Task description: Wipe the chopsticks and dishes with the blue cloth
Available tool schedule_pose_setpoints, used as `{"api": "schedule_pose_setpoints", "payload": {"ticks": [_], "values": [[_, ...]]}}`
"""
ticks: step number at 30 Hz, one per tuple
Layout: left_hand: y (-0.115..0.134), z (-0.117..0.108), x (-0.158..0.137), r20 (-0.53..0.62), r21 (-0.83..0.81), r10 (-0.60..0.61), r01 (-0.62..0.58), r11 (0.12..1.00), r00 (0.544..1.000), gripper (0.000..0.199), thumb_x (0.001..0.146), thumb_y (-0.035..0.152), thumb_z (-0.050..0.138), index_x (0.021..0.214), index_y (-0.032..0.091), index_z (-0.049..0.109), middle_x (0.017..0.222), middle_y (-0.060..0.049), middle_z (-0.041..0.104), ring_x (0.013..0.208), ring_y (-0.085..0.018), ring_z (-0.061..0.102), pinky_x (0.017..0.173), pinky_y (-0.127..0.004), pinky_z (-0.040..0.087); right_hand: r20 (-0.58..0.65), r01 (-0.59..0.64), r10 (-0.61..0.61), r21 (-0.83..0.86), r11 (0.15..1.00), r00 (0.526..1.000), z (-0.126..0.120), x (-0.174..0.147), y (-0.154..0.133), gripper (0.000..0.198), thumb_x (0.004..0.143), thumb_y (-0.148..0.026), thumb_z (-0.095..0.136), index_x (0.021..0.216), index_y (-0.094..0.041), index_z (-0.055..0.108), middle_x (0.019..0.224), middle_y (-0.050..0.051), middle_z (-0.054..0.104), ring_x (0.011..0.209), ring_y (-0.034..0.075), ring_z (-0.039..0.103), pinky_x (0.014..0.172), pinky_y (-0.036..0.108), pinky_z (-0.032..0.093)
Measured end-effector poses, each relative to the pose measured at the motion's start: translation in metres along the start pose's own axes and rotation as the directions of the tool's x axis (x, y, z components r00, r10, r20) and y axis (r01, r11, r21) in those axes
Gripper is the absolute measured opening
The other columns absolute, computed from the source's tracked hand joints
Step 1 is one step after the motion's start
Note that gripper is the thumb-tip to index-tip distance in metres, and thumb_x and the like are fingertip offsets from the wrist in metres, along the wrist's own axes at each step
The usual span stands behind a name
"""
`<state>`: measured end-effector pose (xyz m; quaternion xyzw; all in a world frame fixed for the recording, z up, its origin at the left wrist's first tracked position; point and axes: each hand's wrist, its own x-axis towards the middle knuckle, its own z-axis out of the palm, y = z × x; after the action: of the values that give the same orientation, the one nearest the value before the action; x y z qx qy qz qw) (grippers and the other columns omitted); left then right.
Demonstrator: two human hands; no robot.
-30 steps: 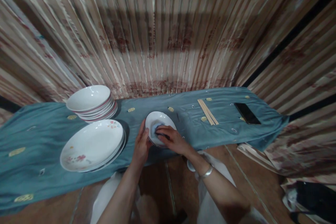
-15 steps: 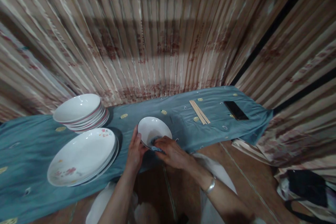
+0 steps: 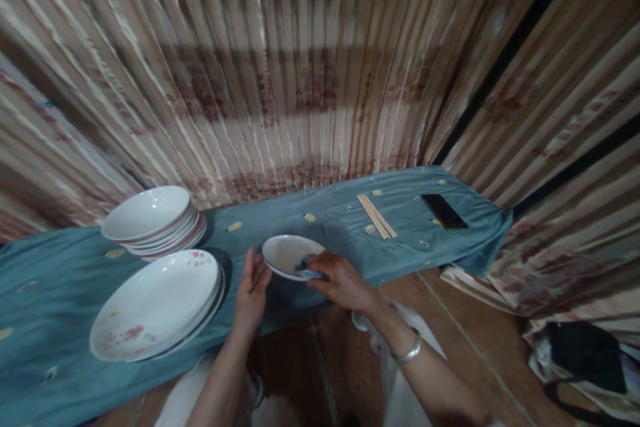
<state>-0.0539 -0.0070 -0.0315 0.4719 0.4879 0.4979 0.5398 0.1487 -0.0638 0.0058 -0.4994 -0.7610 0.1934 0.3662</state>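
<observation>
A white bowl (image 3: pixel 286 255) with a dark rim is tilted over the front part of the table. On its right side, my right hand (image 3: pixel 340 280) grips a crumpled blue cloth (image 3: pixel 309 267) against the rim, with part of the cloth inside the bowl. My left hand (image 3: pixel 253 287) is at the bowl's left side, fingers stretched out and slightly apart; whether a fingertip touches the bowl I cannot tell. Left of that hand lies a stack of white floral plates (image 3: pixel 160 307), and behind it a stack of white bowls (image 3: pixel 150 213) with red-banded edges.
A blue patterned cloth covers the long table (image 3: pixel 280 213). Several wooden chopsticks (image 3: pixel 376 217) lie right of the bowl, with a black phone (image 3: pixel 444 211) farther right. A pleated curtain (image 3: pixel 310 80) hangs behind, and a dark bag (image 3: pixel 585 353) is at the lower right.
My left hand has loosened from the bowl and opened out. The bowl has tipped flatter, and my right hand with the cloth has shifted to its right rim.
</observation>
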Motion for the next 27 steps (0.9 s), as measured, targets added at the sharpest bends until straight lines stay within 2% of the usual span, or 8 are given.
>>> {"api": "schedule_pose_setpoints", "payload": {"ticks": [4, 9, 12, 15, 19, 21, 24, 27], "values": [[0.006, -0.004, -0.002, 0.194, 0.411, 0.379, -0.426, 0.806, 0.905, 0.057, 0.069, 0.034, 0.073, 0.124, 0.029, 0.061, 0.152, -0.007, 0.037, 0.145, -0.030, 0.021, 0.115, -0.051, 0.020, 0.015, -0.012, 0.012, 0.004, 1.000, 1.000, -0.003, 0.000, 0.000, 0.010, 0.082, -0.017, 0.067, 0.091, -0.021, 0.070, 0.096, 0.004, 0.073, 0.095, 0.019, 0.064, 0.086, 0.030, 0.049], [0.011, 0.001, -0.002, 0.448, 0.504, 0.416, -0.608, 0.613, 0.791, 0.008, 0.075, 0.033, 0.067, 0.077, 0.027, 0.072, 0.117, -0.009, 0.069, 0.126, -0.033, 0.050, 0.114, -0.061, 0.003, 0.027, -0.055, 0.053, 0.061, 0.997, 0.998, -0.002, 0.001, -0.001, 0.010, 0.079, -0.018, 0.069, 0.089, -0.020, 0.070, 0.095, 0.004, 0.072, 0.091, 0.019, 0.065, 0.084, 0.030, 0.049], [0.011, 0.004, -0.002, 0.458, 0.496, 0.389, -0.593, 0.634, 0.799, 0.007, 0.074, 0.032, 0.068, 0.068, 0.028, 0.070, 0.095, -0.007, 0.075, 0.100, -0.029, 0.064, 0.116, -0.057, -0.001, 0.000, -0.116, 0.120, 0.263, 0.958, 0.993, -0.004, 0.003, 0.004, 0.014, 0.078, -0.027, 0.070, 0.090, -0.020, 0.071, 0.097, 0.004, 0.072, 0.090, 0.019, 0.066, 0.083, 0.030, 0.049], [0.015, 0.010, -0.003, 0.418, 0.421, 0.370, -0.538, 0.730, 0.830, 0.002, 0.069, 0.028, 0.071, 0.067, 0.029, 0.071, 0.083, -0.005, 0.075, 0.086, -0.027, 0.066, 0.117, -0.053, -0.001, -0.082, -0.179, 0.260, 0.531, 0.828, 0.962, -0.009, 0.009, 0.012, 0.020, 0.076, -0.038, 0.070, 0.085, -0.020, 0.072, 0.088, 0.000, 0.073, 0.082, 0.017, 0.066, 0.079, 0.030, 0.050], [0.026, 0.023, -0.005, 0.289, 0.296, 0.312, -0.394, 0.870, 0.905, 0.008, 0.062, 0.030, 0.078, 0.067, 0.029, 0.071, 0.074, -0.001, 0.072, 0.080, -0.025, 0.064, 0.118, -0.051, 0.006, -0.235, -0.139, 0.529, 0.807, 0.573, 0.815, -0.024, 0.018, 0.023, 0.033, 0.065, -0.048, 0.076, 0.081, -0.021, 0.071, 0.075, -0.001, 0.072, 0.068, 0.016, 0.064, 0.067, 0.028, 0.052], [0.033, 0.028, -0.003, 0.192, 0.263, 0.287, -0.331, 0.906, 0.938, 0.011, 0.059, 0.032, 0.080, 0.065, 0.028, 0.071, 0.069, 0.000, 0.069, 0.077, -0.024, 0.062, 0.113, -0.049, 0.023, -0.270, -0.087, 0.584, 0.856, 0.510, 0.766, -0.034, 0.022, 0.023, 0.037, 0.062, -0.049, 0.078, 0.085, -0.021, 0.071, 0.077, 0.000, 0.072, 0.069, 0.018, 0.065, 0.066, 0.029, 0.053], [0.042, 0.031, 0.004, 0.082, 0.285, 0.226, -0.240, 0.928, 0.971, 0.016, 0.061, 0.035, 0.078, 0.058, 0.025, 0.067, 0.058, 0.001, 0.061, 0.066, -0.021, 0.058, 0.078, -0.035, 0.049, -0.359, -0.033, 0.504, 0.789, 0.614, 0.785, -0.042, 0.028, 0.011, 0.032, 0.071, -0.046, 0.073, 0.091, -0.023, 0.071, 0.094, 0.003, 0.073, 0.087, 0.021, 0.067, 0.074, 0.031, 0.054], [0.047, 0.029, 0.010, 0.039, 0.251, 0.139, -0.144, 0.957, 0.990, 0.022, 0.062, 0.039, 0.075, 0.057, 0.021, 0.064, 0.050, 0.004, 0.054, 0.052, -0.015, 0.049, 0.051, -0.024, 0.039, -0.464, 0.040, 0.261, 0.545, 0.837, 0.847, -0.031, 0.034, -0.011, 0.020, 0.084, -0.039, 0.062, 0.094, -0.023, 0.070, 0.119, 0.005, 0.066, 0.108, 0.021, 0.061, 0.091, 0.034, 0.050]]}}
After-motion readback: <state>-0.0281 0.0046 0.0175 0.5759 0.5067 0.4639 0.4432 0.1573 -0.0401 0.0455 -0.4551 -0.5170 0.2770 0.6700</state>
